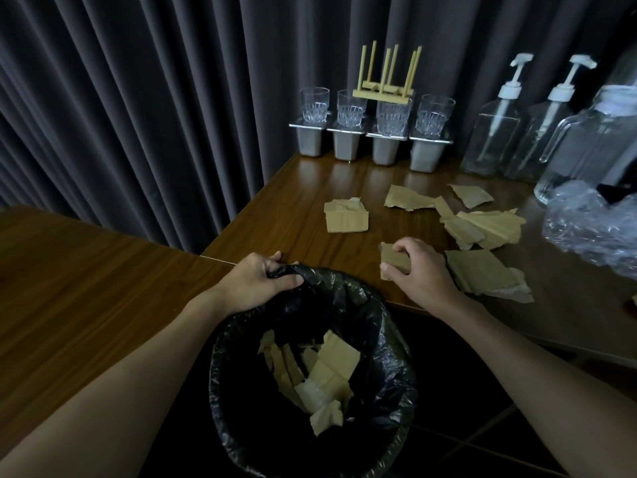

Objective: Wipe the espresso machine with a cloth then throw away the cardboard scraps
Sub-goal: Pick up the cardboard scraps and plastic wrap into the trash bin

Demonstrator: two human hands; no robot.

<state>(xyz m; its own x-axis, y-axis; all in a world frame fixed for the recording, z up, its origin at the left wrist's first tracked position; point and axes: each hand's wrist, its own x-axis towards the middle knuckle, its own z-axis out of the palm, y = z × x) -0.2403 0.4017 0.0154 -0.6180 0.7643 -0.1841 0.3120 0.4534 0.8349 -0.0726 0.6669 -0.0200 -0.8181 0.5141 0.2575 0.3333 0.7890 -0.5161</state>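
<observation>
A dark curtain (pixel 138 115) backs a wooden table (pixel 293 208). At 12 o'clock stand 4 glasses (pixel 350 106), at 2 o'clock 2 pump bottles (pixel 493 132), at 3 o'clock plastic wrap (pixel 586 225). The left hand (pixel 255 281) grips the bin bag (pixel 379 326) rim, fingers (pixel 274 257) curled. The right hand (pixel 420 270) pinches a cardboard scrap (pixel 393 260) at the table edge; more scraps (pixel 482 225) lie at 1 o'clock.

Cannot name the dark object (pixel 612 196) behind the crumpled clear plastic (pixel 586 229); loses that plastic, the glass jug (pixel 593 139) and a tan sliver (pixel 634 300) to the right edge; sees only part of the cardboard scrap (pixel 391 262) under the right hand (pixel 420 270); loses the black bin liner (pixel 379 332) below the bottom edge, with fingertips of the left hand (pixel 258 281) buried in its fold.
</observation>
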